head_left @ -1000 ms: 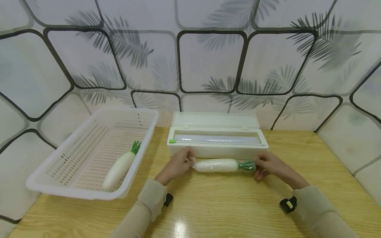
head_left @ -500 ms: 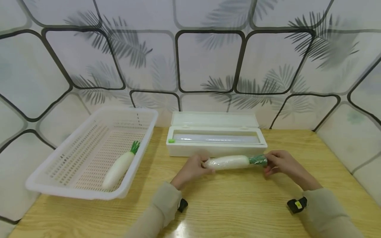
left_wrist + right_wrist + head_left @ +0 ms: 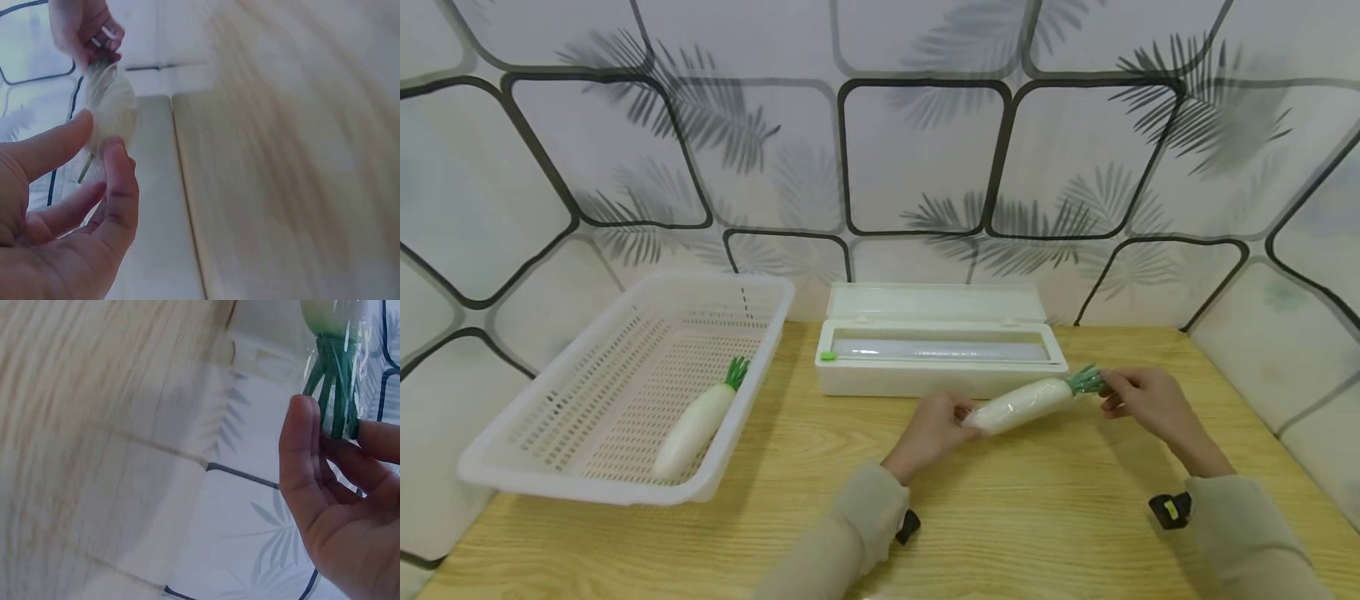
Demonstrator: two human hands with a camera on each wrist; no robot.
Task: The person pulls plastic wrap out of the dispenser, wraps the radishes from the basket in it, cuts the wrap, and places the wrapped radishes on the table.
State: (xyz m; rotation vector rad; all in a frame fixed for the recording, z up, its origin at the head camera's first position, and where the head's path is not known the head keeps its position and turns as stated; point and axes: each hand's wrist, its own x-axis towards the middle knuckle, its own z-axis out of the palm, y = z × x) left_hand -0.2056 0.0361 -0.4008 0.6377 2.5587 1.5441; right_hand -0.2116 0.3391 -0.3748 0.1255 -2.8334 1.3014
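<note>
A white radish (image 3: pixel 1022 405) with green stems, covered in clear cling film, is held between both hands in front of the white box. It tilts, its leafy end higher and to the right. My left hand (image 3: pixel 934 435) pinches the root end between thumb and fingers, as the left wrist view also shows. At the other end, my right hand (image 3: pixel 1153 410) pinches the film-covered green stems (image 3: pixel 337 387). The film looks shiny and wrinkled along the radish.
An open white cling film box (image 3: pixel 940 382) stands against the wall, with a film roll (image 3: pixel 940 350) inside and a green slider (image 3: pixel 828 356) on its edge. At left, a white plastic basket (image 3: pixel 580 487) holds an unwrapped radish (image 3: pixel 696 429).
Both hands have moved right with the wrapped radish. It was level in front of the box; now its stem end is raised and it slants up to the right.
</note>
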